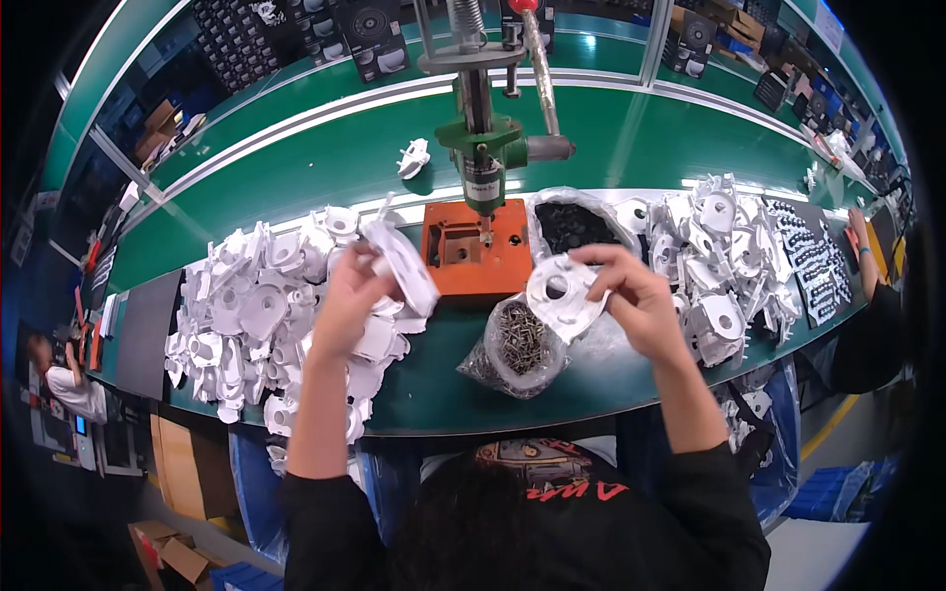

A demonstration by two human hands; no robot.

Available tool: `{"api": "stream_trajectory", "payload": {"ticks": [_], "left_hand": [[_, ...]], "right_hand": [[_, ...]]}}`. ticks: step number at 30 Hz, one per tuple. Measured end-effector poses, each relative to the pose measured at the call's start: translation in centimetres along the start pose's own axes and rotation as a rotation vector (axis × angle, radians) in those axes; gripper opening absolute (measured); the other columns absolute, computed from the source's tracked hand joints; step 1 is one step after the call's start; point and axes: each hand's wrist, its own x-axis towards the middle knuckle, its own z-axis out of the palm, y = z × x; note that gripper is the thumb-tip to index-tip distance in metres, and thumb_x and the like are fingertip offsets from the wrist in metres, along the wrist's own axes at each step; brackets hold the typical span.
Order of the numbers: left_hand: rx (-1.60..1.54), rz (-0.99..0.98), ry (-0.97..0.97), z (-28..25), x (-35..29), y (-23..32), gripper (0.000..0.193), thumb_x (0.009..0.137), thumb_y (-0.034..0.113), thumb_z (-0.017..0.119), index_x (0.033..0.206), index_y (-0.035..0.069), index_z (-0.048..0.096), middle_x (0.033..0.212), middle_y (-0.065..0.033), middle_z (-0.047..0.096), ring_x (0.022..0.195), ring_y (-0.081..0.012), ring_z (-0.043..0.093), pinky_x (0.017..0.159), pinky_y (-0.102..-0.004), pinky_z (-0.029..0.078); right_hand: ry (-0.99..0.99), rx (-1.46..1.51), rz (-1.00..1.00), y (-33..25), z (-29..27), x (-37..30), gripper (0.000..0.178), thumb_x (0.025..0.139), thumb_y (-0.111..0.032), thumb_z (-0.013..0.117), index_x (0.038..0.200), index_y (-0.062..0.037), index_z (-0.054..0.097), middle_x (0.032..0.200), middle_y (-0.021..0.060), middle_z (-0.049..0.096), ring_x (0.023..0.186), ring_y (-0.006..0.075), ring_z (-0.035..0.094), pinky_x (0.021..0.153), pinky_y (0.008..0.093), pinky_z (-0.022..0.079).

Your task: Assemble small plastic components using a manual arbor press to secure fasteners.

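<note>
My left hand (353, 295) is closed on a white plastic housing (406, 268), tilted on edge beside the left pile. My right hand (636, 295) pinches another white plastic part (564, 295) with a round hole, held above a clear bag of small metal pins or screws (522, 340). Between the two hands stands a green hand press (481, 148), its ram over an orange block fixture (476, 281) with a square recess. A bag of small black parts (576, 225) lies right of the fixture.
Heaps of white plastic parts (261, 305) lie at the left and more (719, 266) at the right. One white part (414, 158) sits behind the press. A dark mat (813, 261) with rows of small parts and a co-worker's arm (865, 251) are far right. Blue bins (778, 433) stand below.
</note>
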Motion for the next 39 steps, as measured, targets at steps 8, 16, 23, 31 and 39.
{"api": "stream_trajectory", "payload": {"ticks": [8,16,23,31,39], "left_hand": [[-0.437,-0.054,-0.141,8.9,-6.1,-5.4,0.052,0.081,0.000,0.068,0.124,0.004,0.040,0.121,-0.0083,0.052,0.115,-0.0174,0.051,0.093,-0.0339,0.047],[-0.410,0.010,-0.092,11.0,-7.0,-5.6,0.034,0.084,0.002,0.067,0.106,0.004,0.041,0.110,-0.0086,0.054,0.103,-0.0146,0.056,0.082,-0.0312,0.052],[-0.398,0.001,-0.105,11.1,-7.2,-5.1,0.032,0.085,0.003,0.067,0.105,0.003,0.042,0.105,-0.0089,0.056,0.100,-0.0150,0.057,0.083,-0.0303,0.051],[-0.300,0.009,-0.114,11.2,-7.3,-5.1,0.030,0.084,0.000,0.067,0.107,0.001,0.047,0.108,-0.0085,0.055,0.102,-0.0158,0.056,0.084,-0.0300,0.048],[-0.279,-0.006,-0.179,10.7,-7.5,-5.4,0.030,0.083,-0.004,0.066,0.108,0.000,0.048,0.109,-0.0088,0.054,0.104,-0.0165,0.056,0.087,-0.0299,0.047]], "right_hand": [[0.042,0.850,0.164,3.3,6.5,-4.0,0.021,0.074,-0.020,0.063,0.083,-0.0014,0.061,0.130,0.0211,0.048,0.125,0.0296,0.043,0.104,0.0403,0.034],[0.040,0.415,0.170,3.3,6.8,-5.6,0.040,0.068,-0.013,0.079,0.097,-0.0065,0.052,0.128,0.0145,0.046,0.120,0.0212,0.042,0.100,0.0338,0.034],[0.043,0.441,0.273,3.6,6.5,-6.3,0.054,0.074,-0.010,0.077,0.113,-0.0062,0.040,0.126,0.0145,0.046,0.112,0.0182,0.048,0.097,0.0324,0.038],[0.054,0.500,0.307,2.1,7.1,-5.8,0.071,0.075,-0.008,0.074,0.130,-0.0064,0.030,0.125,0.0156,0.048,0.115,0.0217,0.049,0.098,0.0350,0.039],[0.013,0.479,0.362,1.8,6.8,-5.8,0.085,0.074,-0.015,0.078,0.139,-0.0070,0.023,0.125,0.0172,0.050,0.110,0.0233,0.053,0.092,0.0342,0.044]]}}
